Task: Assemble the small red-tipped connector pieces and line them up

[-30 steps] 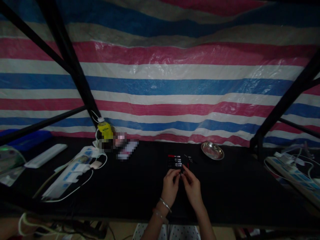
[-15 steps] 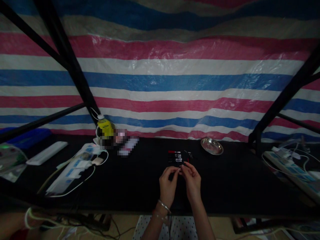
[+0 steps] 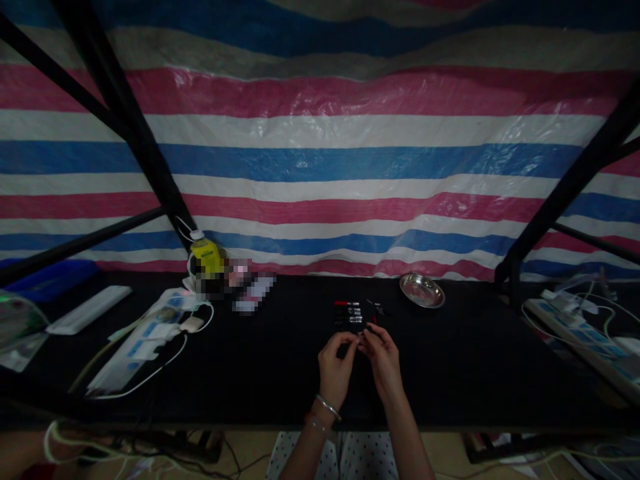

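My left hand (image 3: 336, 367) and my right hand (image 3: 384, 363) meet over the near part of the black table (image 3: 250, 380). The fingertips of both are pinched together on a tiny object, too small and dark to name. Just beyond them lies a row of short slim pieces: a red one with a silver end (image 3: 347, 303), and below it dark ones with silver ends (image 3: 349, 320). To their right are several small loose metal bits (image 3: 375, 306). A small red piece shows by my right fingertips, partly hidden.
A shiny round metal dish (image 3: 423, 291) sits at the back right. On the left are a yellow bottle (image 3: 207, 257), a power strip (image 3: 133, 353) with white cables and a long white box (image 3: 91, 309). Another power strip (image 3: 580, 327) lies far right. Dark frame bars slant up both sides.
The view has shifted slightly, so the things on the table appear a little further left. My hands keep almost the same pinching pose, with only slight finger movement.
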Demonstrator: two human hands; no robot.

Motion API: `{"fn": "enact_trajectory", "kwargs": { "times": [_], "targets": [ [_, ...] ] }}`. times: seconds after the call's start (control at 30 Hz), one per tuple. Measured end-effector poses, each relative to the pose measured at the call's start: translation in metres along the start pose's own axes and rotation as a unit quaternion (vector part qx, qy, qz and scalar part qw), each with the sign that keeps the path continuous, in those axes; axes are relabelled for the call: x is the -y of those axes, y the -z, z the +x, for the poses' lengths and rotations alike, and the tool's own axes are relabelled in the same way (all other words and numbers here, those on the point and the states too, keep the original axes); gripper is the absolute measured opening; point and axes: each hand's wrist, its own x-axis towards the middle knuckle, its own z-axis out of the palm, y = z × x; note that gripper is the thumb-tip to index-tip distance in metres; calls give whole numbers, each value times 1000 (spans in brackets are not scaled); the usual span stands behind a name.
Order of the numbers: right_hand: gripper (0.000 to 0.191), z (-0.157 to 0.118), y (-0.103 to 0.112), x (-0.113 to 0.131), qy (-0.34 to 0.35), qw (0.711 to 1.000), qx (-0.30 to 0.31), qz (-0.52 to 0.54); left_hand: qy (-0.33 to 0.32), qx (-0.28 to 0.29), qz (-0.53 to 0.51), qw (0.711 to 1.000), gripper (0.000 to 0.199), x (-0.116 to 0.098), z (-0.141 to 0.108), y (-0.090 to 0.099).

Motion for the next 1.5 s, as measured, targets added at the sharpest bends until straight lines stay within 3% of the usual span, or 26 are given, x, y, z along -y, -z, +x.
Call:
{"fn": "enact_trajectory", "kwargs": {
  "times": [0.23,0.53,0.73,1.2,1.5],
  "targets": [
    [46,8,5,-14,-24,999,10,-37,-4,9,-4,1000,7,12,3,0],
    [46,16,9,-30,-17,1000,-13,9,-24,13,12,1000,7,21,13,-1],
    [48,21,14,-37,21,999,-29,1,-10,49,11,999,8,26,14,-6],
    [51,29,24,-54,88,993,-43,-60,-26,59,24,998,11,50,8,-13],
    [48,30,24,-56,126,985,-38,-108,-34,60,27,997,12,51,8,-13]
  ]
}}
